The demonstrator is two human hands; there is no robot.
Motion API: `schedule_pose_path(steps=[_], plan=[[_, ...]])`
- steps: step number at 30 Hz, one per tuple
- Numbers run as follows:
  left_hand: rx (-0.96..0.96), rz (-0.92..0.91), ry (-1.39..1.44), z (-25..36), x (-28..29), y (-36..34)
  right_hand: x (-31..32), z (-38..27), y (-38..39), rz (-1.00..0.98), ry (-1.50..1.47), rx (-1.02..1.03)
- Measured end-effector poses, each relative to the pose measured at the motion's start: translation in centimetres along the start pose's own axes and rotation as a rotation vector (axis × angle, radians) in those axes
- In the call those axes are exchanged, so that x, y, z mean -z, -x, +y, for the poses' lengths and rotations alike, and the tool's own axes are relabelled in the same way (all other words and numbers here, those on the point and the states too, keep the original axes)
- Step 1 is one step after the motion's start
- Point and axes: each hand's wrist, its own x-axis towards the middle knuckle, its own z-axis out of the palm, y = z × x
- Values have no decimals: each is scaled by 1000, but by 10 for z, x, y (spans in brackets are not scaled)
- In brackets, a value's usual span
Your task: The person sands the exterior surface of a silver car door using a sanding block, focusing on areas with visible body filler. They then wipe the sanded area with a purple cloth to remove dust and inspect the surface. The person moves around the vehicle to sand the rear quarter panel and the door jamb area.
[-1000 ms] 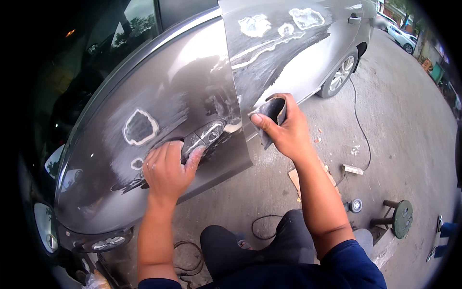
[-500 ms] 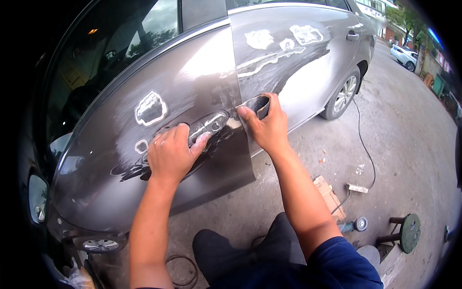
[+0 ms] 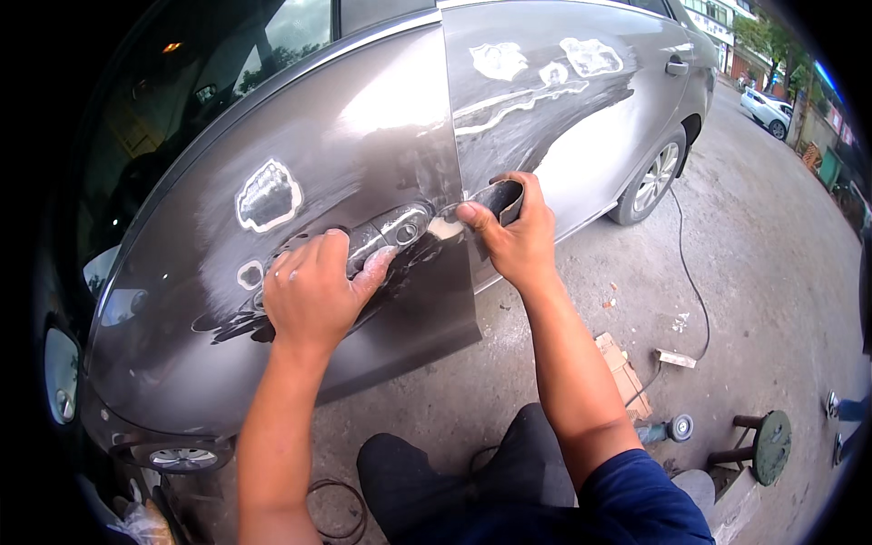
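My left hand is closed around the front door handle of a grey-brown car, its thumb along the lower side. In my right hand a curled sheet of dark sandpaper is pinched between thumb and fingers. The sheet's near end lies close to the rear end of the handle, by the door's edge; whether it touches is hard to tell. Around the handle the front door is scuffed, with a bare sanded patch ringed in white and a smaller one below it.
The rear door carries several pale sanded patches. On the concrete ground lie flattened cardboard, a power strip with a cable, and an angle grinder. A round stool lies on its side. Another person's legs show at the right edge.
The view has shifted slightly, so the front door's patches sit further left. Both hands keep their holds on the handle and sandpaper. Another person's legs have come in at the right edge.
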Motion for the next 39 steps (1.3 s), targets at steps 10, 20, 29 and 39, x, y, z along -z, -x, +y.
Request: schedule_pose_path(steps=[10,20,29,39], plan=[[49,-51,75,2,0,0,-8,21,19,-5,29,18],[24,-40,22,4,-2,-4,-11,47,35,34,45,101],[7,-27,28,1,-2,0,-13,41,35,9,49,4],[5,10,27,1,-2,0,-9,15,24,-61,43,-75]])
